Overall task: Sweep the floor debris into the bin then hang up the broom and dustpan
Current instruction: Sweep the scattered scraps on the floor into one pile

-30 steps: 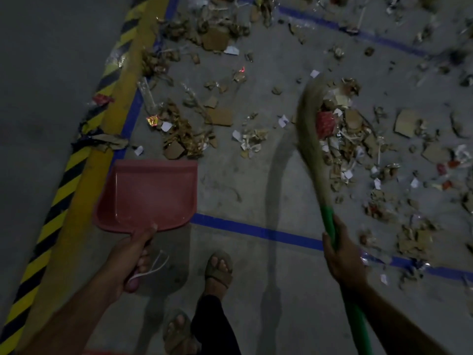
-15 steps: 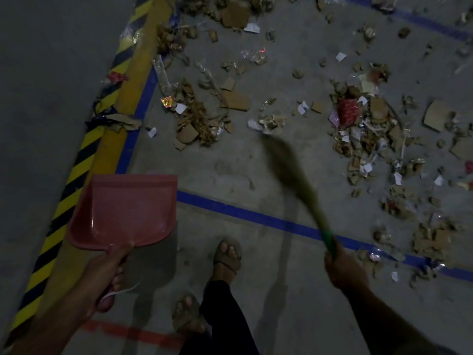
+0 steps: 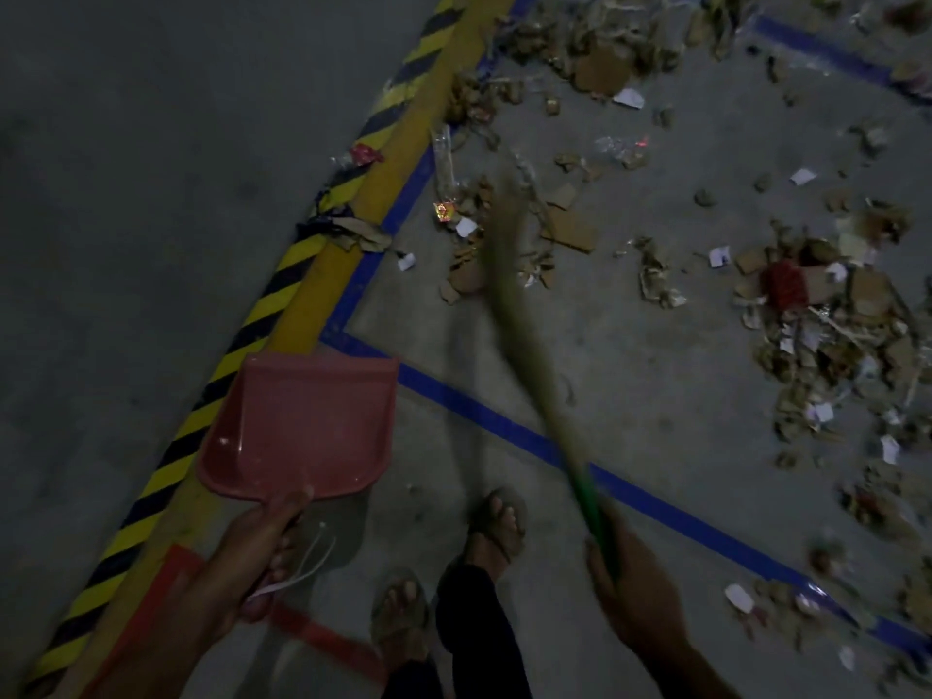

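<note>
Debris [image 3: 827, 315] lies scattered beyond the blue line. Right hand [image 3: 638, 592] grips the broom [image 3: 509, 295]; left hand [image 3: 252, 562] holds the dustpan [image 3: 302, 426] aloft. Risk: a hard stroke scatters scraps past the pan.

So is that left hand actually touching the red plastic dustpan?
Touching. The head view shows the left hand gripping the red plastic dustpan at its near edge, thumb lying against the rim, fingers curled under its handle.

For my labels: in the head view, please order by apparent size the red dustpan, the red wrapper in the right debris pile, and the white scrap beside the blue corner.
1. Dustpan, though nearest the camera.
2. Red wrapper.
3. White scrap.
</note>
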